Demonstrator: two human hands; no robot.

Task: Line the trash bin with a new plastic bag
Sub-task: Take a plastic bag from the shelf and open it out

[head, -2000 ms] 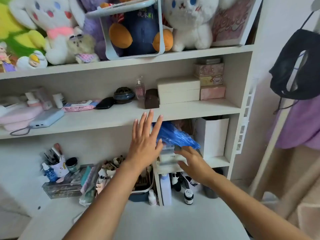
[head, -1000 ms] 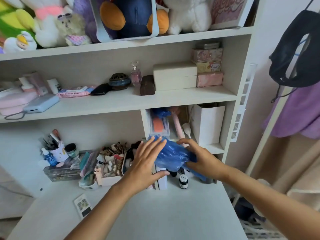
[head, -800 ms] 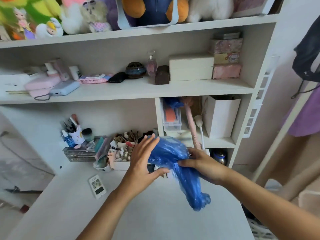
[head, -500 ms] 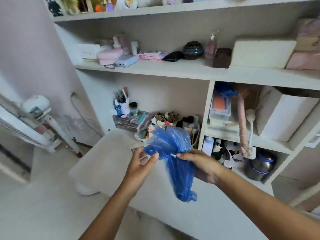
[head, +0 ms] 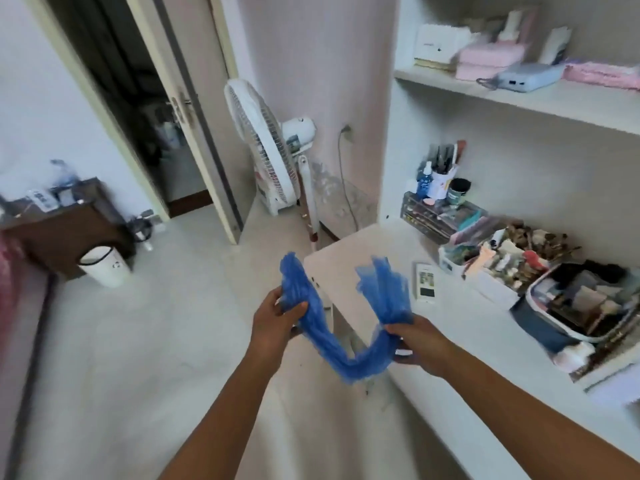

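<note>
1. Bag (head: 332, 344): thin blue plastic, crumpled into a limp rope, sagging in a U at frame centre between the 2 hands.
2. Left hand (head: 277, 318) and right hand (head: 414, 341) are apart, each pinched shut on 1 end.
3. Likely feather-light, soft, slippery and easily torn; best taken by the mouth edge and shaken open.
4. Bin (head: 104, 265): white, smooth, round, unlined, on the floor at left, well apart.
5. Bench (head: 450, 327): white, matte.

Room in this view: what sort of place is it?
Probably a bedroom at home: a standing fan by the open door, shelves of toiletries over a white desk, a small bin.
</note>
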